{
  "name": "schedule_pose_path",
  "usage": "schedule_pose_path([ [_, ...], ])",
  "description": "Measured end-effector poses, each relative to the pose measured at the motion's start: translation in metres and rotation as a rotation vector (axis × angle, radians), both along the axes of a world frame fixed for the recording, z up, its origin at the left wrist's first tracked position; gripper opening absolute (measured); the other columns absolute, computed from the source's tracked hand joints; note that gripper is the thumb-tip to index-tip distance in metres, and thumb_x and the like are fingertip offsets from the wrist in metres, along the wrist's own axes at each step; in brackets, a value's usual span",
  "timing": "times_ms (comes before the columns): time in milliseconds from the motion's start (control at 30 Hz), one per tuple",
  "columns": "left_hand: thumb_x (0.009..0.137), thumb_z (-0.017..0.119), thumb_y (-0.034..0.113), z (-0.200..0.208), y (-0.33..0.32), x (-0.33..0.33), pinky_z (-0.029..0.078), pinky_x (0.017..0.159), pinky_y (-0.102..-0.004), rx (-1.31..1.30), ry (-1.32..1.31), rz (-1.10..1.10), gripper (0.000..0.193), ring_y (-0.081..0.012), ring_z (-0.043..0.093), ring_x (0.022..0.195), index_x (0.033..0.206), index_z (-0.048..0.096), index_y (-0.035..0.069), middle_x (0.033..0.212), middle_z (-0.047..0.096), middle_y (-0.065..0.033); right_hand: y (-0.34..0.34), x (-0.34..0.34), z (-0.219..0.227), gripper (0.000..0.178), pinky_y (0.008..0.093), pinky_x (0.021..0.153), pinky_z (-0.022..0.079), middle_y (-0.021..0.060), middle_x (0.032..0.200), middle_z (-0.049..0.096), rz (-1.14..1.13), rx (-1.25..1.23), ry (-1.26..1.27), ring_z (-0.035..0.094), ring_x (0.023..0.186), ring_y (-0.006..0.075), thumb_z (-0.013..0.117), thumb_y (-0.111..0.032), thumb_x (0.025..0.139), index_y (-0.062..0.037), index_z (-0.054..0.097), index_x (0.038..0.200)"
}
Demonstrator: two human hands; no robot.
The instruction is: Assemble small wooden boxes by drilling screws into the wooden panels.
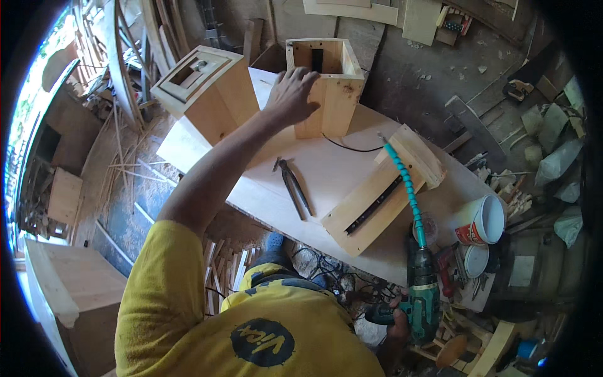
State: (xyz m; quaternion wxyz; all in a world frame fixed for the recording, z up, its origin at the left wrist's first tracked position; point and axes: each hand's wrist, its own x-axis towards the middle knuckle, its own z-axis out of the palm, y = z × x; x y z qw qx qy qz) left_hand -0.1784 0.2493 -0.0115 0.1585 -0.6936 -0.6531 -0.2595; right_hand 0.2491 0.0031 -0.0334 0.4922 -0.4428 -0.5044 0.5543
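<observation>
My right hand [397, 325] is wrapped round the grip of a green power drill [423, 303] at the lower right. From its chuck a teal flexible shaft [405, 174] reaches up past a wooden piece [361, 217] with a black metal slide rail on it. My left hand [290, 99] is stretched out, fingers apart, over the near-left corner of an upright open-topped wooden box [339, 103]. Whether it touches the rim I cannot tell. To its left stands another wooden box [220, 100] with a framed top. Pincers [293, 188] lie on the pale board between.
The pale worktop [264, 198] carries a white bucket [491, 220], a round lid [476, 261] and a red-handled tool [446, 270] at the right. A handsaw [524, 81] lies far right. Dark cables [352, 276] tangle below; wood strips lean at the left.
</observation>
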Motion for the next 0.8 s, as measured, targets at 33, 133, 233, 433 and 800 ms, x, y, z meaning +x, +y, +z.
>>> schedule_pose_path([
  [33,0.067,0.073,0.029,0.002,0.015,-0.006,0.033,0.096,-0.0395,0.004,-0.010,-0.017,0.060,-0.0281,0.041,0.115,0.118,0.048,0.010,0.117,0.047,-0.0111,0.003,-0.010,0.001,0.044,0.0289,0.074,0.043,0.0118,0.105,0.049,-0.017,0.004,-0.010,0.050,0.080,0.0181,0.048,-0.007,0.072,0.0024,0.041,0.115],
  [133,0.068,0.072,0.037,-0.007,0.057,-0.025,0.036,0.096,-0.0402,-0.238,0.152,-0.027,0.065,-0.0294,0.045,0.114,0.121,0.047,0.010,0.117,0.051,-0.0126,0.005,-0.036,-0.007,0.045,0.0291,0.073,0.043,0.0120,0.107,0.049,-0.186,0.044,0.051,0.050,0.080,0.0186,0.049,-0.008,0.072,0.0022,0.041,0.115],
  [233,0.069,0.070,0.039,-0.005,0.089,-0.019,0.043,0.089,-0.0399,-0.497,-0.033,-0.062,0.061,-0.0282,0.053,0.107,0.119,0.049,0.010,0.111,0.056,-0.0121,-0.012,-0.058,-0.009,0.045,0.0293,0.073,0.043,0.0121,0.109,0.049,-0.340,0.021,0.074,0.050,0.080,0.0189,0.050,-0.009,0.072,0.0020,0.041,0.115],
  [433,0.074,0.065,0.042,0.005,0.120,-0.020,0.050,0.078,-0.0395,-0.631,0.032,-0.088,0.041,-0.0272,0.062,0.091,0.097,0.064,0.008,0.095,0.065,-0.0112,-0.018,-0.092,-0.007,0.056,0.0254,0.051,0.051,0.0093,0.096,0.052,-0.615,0.036,0.161,0.054,0.077,0.0168,0.069,-0.013,0.067,0.0003,0.042,0.115],
  [800,0.075,0.069,0.025,-0.010,0.061,0.019,0.046,0.072,-0.0436,0.137,-0.194,-0.369,0.034,-0.0339,0.056,0.078,0.096,0.054,0.002,0.086,0.056,-0.0139,-0.046,-0.074,-0.027,0.057,0.0278,0.064,0.048,0.0105,0.104,0.053,-0.746,0.103,0.121,0.055,0.078,0.0176,0.070,-0.014,0.069,-0.0006,0.042,0.117],
])
